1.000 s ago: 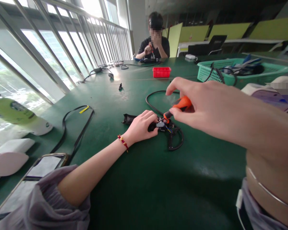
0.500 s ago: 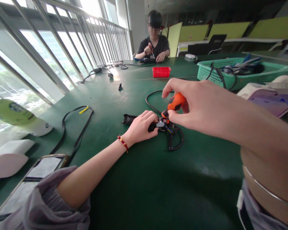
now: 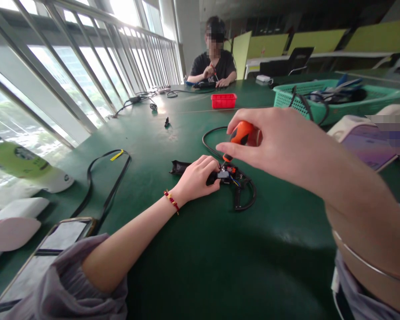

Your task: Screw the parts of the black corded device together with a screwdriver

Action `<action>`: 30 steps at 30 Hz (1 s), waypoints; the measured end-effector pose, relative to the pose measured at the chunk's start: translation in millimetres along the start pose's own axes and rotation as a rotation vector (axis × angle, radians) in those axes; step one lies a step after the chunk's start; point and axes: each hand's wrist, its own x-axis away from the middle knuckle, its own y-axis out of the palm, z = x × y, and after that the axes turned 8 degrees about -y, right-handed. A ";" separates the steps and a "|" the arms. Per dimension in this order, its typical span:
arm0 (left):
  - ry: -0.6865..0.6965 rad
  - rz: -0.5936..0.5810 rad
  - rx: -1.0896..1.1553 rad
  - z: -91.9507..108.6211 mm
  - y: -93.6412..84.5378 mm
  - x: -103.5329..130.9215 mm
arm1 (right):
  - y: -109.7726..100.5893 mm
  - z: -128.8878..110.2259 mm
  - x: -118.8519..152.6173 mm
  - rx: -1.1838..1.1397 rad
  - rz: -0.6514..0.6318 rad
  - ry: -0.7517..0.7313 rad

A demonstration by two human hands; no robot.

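Observation:
A black device (image 3: 224, 175) with an opened body, small wires and a red part inside lies on the green table (image 3: 200, 258). My left hand (image 3: 200, 176) is wrapped round its middle, and its black handle end (image 3: 179, 167) sticks out to the left. In my right hand (image 3: 270, 142) is an orange and black screwdriver (image 3: 242, 133), held by the handle between thumb and fingers. The screwdriver leans slightly, with its tip down at the opened part, beside my left fingertips. A black cable (image 3: 205, 138) loops behind the device.
Farther back stand a red tray (image 3: 223, 101) and a green basket (image 3: 353, 104) with cables and tools. A person (image 3: 213, 62) works across the table. On the left are a strap (image 3: 90, 173), a phone (image 3: 58, 240) and a green-white bottle (image 3: 23, 162). A small black piece (image 3: 167, 122) lies mid-table.
My right hand has turned on the screwdriver, which now stands more upright, and the thumb reaches farther left. My left hand stays on the device.

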 end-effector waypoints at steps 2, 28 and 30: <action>-0.010 -0.029 0.005 1.5 -2.0 -0.8 | -1.8 -1.4 -0.8 0.005 0.026 0.038; -0.174 0.051 -0.172 -7.0 -0.4 5.0 | 25.8 -7.2 -7.1 -0.392 0.044 -0.044; -0.214 -0.012 -0.151 -9.5 -0.4 4.7 | 33.2 -12.3 -3.9 -0.402 0.061 -0.023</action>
